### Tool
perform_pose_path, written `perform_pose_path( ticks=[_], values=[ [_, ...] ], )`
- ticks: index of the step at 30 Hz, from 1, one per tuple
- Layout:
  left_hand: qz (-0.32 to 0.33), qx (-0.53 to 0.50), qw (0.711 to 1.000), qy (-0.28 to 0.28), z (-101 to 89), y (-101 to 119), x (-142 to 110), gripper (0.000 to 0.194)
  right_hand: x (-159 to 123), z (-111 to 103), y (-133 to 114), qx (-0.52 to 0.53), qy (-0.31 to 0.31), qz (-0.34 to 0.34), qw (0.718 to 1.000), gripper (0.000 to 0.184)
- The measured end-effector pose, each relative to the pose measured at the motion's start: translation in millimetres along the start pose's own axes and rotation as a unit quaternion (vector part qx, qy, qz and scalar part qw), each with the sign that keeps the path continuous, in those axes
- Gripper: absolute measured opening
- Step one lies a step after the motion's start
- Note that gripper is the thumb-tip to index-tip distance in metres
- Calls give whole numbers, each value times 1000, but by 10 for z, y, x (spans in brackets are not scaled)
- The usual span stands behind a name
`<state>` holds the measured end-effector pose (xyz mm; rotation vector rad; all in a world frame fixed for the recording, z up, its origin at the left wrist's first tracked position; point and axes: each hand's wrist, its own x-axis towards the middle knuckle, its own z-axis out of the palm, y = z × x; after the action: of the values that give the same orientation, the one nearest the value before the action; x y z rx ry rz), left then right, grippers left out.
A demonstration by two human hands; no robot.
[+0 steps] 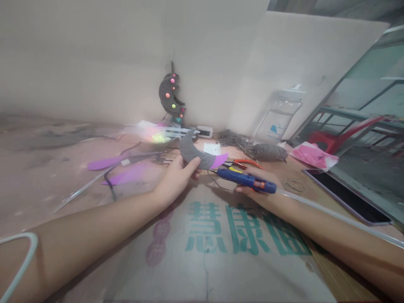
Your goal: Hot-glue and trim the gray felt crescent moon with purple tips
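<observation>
From here I can see the left hand (181, 172) pinching a purple crescent wrapped in grey yarn (196, 155), held up above the printed cardboard sheet (202, 269), its bare purple tip pointing right. Next to that tip is the nozzle of a blue glue gun (246, 180), gripped in the right hand (254, 185), with a long clear glue stick (315, 210) running out of its back, over the right forearm.

Reaching in from both sides, bare left forearm (104, 227) and bare right forearm (325, 227) angled inward! Pinching with the bare left hand (183, 170), thumb on top, fingers curled beneath; gripping with the bare right hand (261, 173), partly hidden, fingertips curling underneath.
</observation>
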<state>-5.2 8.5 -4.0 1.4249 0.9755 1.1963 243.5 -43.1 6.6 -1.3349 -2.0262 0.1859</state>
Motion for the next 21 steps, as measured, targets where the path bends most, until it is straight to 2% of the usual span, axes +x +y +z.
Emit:
perform_pose_path(
  ticks=[3, 8, 21],
  values=[
    [-4, -5, 1000, 3, 2, 0, 5, 32, 5, 9, 1, 3, -7, -2, 1000, 23],
    [-5, -2, 1000, 0, -4, -10, 14, 33, 6, 17, -26, 13, 26, 9, 1000, 25],
    [-11, -6, 1000, 2, 9, 3, 7, 32, 8, 10, -49, -2, 19, 3, 1000, 27]
  ],
)
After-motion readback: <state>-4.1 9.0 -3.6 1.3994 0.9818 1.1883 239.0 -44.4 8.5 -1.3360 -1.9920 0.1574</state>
